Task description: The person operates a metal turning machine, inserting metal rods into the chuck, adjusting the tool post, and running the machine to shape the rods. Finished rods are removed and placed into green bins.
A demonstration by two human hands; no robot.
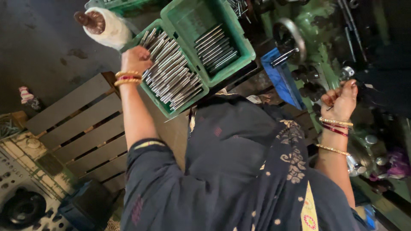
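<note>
My left hand [136, 57] reaches into the near green plastic crate [159, 104], fingers curled over the ends of the metal rods [173, 77] piled inside. Whether a rod is lifted cannot be told. A second green crate [239, 47] beside it holds a smaller row of rods [215, 47]. My right hand [341, 99] is out to the right at the green machine [325, 25], fingers closed around a small dark lever there. Both wrists wear bangles, and my dark patterned garment [239, 171] fills the lower middle.
A white wrapped roll on a metal spindle [107, 28] lies by the crates. A slatted wooden pallet [81, 128] sits at left, with a perforated machine table [21, 192] below it. A handwheel [291, 38] and a blue bin [280, 77] stand between the crates and my right hand.
</note>
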